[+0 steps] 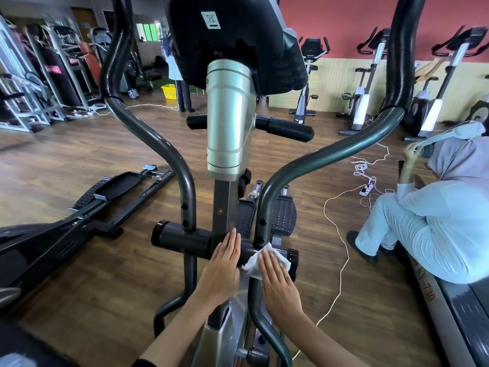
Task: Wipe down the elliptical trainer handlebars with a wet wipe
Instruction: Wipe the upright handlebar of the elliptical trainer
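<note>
Greys, black and silver over brown wood grain.
Glossy silver column (229, 120); dark grey-green handlebars (330, 151) either side of it, black console (232, 49) above it, black stud-dotted pedals (284, 213) behind its foot, white wet wipe (254, 263) just right of its foot, brown plank-grained floor (79, 160) beneath, white cable (341, 234) to its right, yellow basket (169, 90) far behind-left, red-over-cream wall (344, 22) behind-right.

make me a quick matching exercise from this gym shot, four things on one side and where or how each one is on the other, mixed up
Things
1. white wet wipe
2. left hand
3. yellow plastic basket
4. silver metal column sleeve

Places or states
A. on the wooden floor, far back
B. pressed under the right hand on the dark horizontal crossbar
C. just below the black console
D. flat, fingers straight, holding nothing

Pairs: 1-B, 2-D, 3-A, 4-C
</note>
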Action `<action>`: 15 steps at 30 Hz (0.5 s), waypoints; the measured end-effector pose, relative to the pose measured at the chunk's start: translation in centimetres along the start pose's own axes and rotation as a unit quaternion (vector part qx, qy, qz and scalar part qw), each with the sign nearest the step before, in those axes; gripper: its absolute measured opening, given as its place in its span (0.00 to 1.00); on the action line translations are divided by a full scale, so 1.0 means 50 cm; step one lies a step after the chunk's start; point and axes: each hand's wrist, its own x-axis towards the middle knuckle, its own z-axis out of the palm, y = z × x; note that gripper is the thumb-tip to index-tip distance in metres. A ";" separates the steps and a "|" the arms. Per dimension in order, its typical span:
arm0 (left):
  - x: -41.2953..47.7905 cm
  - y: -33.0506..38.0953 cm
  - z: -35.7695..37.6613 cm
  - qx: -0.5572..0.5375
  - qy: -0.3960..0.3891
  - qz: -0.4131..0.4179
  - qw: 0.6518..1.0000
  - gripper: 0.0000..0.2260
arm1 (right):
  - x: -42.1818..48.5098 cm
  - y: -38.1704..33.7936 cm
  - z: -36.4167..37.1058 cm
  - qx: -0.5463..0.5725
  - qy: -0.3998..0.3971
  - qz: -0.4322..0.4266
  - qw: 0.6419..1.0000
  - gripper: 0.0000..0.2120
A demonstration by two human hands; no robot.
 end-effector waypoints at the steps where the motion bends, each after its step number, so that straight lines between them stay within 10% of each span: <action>1: -0.003 -0.006 0.001 0.018 0.024 -0.005 1.000 0.31 | 0.005 -0.006 0.003 -0.006 -0.009 -0.008 1.000 0.31; 15: -0.015 -0.031 -0.023 0.051 0.078 -0.043 0.995 0.28 | 0.160 -0.130 -0.024 0.059 -0.153 0.062 0.984 0.41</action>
